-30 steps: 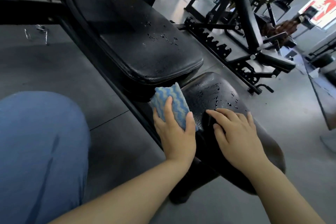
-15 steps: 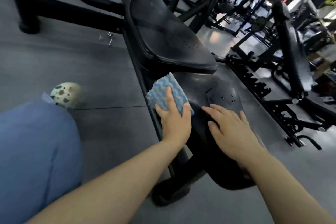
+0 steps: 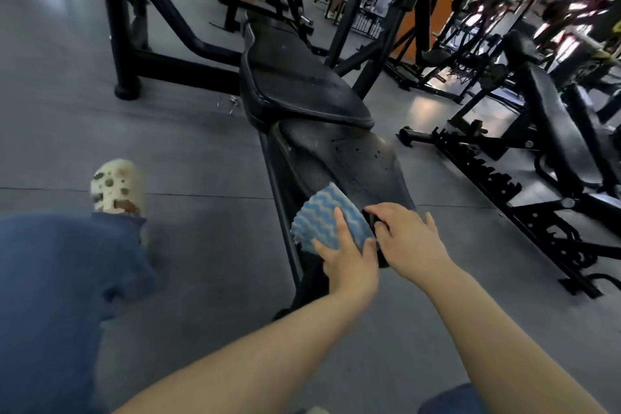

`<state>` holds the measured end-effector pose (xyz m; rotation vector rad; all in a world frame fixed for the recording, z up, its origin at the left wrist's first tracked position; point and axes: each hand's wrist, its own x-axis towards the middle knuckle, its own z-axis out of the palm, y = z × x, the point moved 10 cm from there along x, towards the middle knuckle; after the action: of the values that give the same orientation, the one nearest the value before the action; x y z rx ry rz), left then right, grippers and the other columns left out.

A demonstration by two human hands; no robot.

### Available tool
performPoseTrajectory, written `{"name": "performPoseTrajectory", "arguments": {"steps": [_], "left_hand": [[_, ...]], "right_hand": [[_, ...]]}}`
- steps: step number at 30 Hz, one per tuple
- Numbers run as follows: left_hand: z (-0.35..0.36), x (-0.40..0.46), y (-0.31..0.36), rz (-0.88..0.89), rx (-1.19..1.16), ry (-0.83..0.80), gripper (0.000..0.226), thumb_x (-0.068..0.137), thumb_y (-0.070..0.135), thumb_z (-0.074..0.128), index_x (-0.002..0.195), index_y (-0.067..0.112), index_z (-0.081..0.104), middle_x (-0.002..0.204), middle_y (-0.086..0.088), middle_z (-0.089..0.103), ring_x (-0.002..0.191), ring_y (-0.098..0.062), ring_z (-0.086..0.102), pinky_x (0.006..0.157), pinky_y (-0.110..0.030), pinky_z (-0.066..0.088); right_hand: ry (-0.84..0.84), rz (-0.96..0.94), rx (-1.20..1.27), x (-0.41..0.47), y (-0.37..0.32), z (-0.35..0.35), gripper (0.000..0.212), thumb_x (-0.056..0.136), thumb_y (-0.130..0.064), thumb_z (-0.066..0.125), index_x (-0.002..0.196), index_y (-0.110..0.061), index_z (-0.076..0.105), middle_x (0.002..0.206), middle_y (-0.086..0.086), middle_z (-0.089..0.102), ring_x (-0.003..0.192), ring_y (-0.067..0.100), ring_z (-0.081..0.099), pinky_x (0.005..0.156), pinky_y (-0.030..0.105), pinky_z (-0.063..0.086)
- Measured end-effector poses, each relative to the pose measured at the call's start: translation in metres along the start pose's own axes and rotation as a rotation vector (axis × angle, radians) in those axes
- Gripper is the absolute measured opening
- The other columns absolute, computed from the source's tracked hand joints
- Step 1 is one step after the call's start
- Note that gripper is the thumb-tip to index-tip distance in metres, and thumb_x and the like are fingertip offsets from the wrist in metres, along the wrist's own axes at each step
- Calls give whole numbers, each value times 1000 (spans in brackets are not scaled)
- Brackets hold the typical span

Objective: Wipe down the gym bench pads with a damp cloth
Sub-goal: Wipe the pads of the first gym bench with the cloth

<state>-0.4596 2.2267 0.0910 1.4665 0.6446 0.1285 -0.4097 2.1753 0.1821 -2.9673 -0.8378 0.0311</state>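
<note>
A black gym bench runs away from me, with a long back pad and a shorter seat pad speckled with water drops. A folded blue-and-white wavy cloth lies on the seat pad's near left edge. My left hand presses on the cloth with its fingers spread flat over it. Just to the right, my right hand rests flat on the near end of the seat pad, fingers extended, holding nothing.
My leg in blue trousers and a spotted cream clog are on the grey floor to the left. Another bench and an adjustment rack stand on the right. Black machine frames crowd the back.
Both hands have slid along the seat pad toward its near end, the cloth moving with my left hand. My view has lifted and pulled back, showing more of the bench.
</note>
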Motion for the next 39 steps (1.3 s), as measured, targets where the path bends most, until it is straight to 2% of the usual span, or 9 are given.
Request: {"name": "performPoseTrajectory", "arguments": {"steps": [5, 9, 13, 15, 19, 24, 29, 34, 39], "left_hand": [[-9, 5, 11, 61, 97, 24, 72, 95, 47, 41, 144, 45, -11, 150, -21, -27, 142, -37, 10, 110, -40, 22], [-18, 23, 18, 8, 175, 14, 73, 93, 52, 42, 145, 44, -9, 150, -25, -24, 139, -42, 14, 111, -43, 21], [-27, 46, 30, 0, 304, 26, 76, 91, 55, 44, 145, 46, -8, 149, -26, -26, 138, -47, 12, 110, -47, 23], [-35, 62, 36, 7, 395, 48, 75, 90, 56, 44, 145, 47, -8, 148, -26, -29, 138, -49, 4, 111, -49, 20], [-52, 97, 53, 11, 565, 107, 73, 90, 61, 40, 144, 48, -7, 146, -24, -34, 139, -49, -7, 112, -55, 14], [-71, 130, 88, 76, 828, 200, 69, 89, 62, 40, 145, 48, 3, 149, -17, -34, 138, -47, -14, 113, -56, 5], [-71, 146, 99, 155, 1019, 160, 59, 92, 58, 33, 144, 52, 6, 154, -8, -26, 138, -44, -22, 113, -58, -4], [-63, 124, 84, 213, 996, 142, 53, 95, 53, 31, 141, 56, 6, 155, -1, -23, 139, -37, -24, 114, -53, -2], [-43, 83, 58, 166, 727, 216, 53, 95, 52, 34, 141, 56, 10, 155, -3, -23, 140, -38, -22, 114, -48, -4]], "right_hand": [[13, -24, 18, -2, 3, 3, 41, 98, -22, 32, 135, -31, 45, 141, -12, 43, 129, 16, 39, 114, 48, 15], [64, 0, 79, 7, 1, 4, 39, 96, -19, 32, 128, -27, 52, 133, -11, 51, 122, 16, 46, 112, 48, 21], [94, 17, 143, 17, 8, 7, 38, 95, -18, 31, 119, -30, 58, 122, -14, 56, 116, 13, 50, 113, 48, 18], [112, 18, 150, 22, 12, 7, 40, 96, -17, 32, 123, -31, 57, 131, -14, 54, 123, 11, 45, 115, 43, 14], [48, -38, 151, 52, 13, 8, 43, 99, -20, 32, 139, -33, 43, 150, -12, 34, 139, 6, 26, 117, 37, 3], [32, -93, 214, 97, 21, 2, 41, 100, -22, 33, 135, -36, 47, 150, -11, 35, 140, 8, 25, 117, 38, 3], [16, -190, 126, 96, 23, 6, 45, 99, -22, 32, 140, -39, 40, 152, -13, 30, 141, 6, 22, 118, 41, 2], [24, -288, 91, 92, 19, 5, 47, 98, -22, 32, 143, -36, 36, 154, -9, 28, 142, 9, 21, 117, 42, 2], [-5, -405, 20, 89, 19, 5, 49, 98, -22, 31, 146, -34, 31, 155, -7, 25, 143, 13, 21, 117, 43, 1]]}}
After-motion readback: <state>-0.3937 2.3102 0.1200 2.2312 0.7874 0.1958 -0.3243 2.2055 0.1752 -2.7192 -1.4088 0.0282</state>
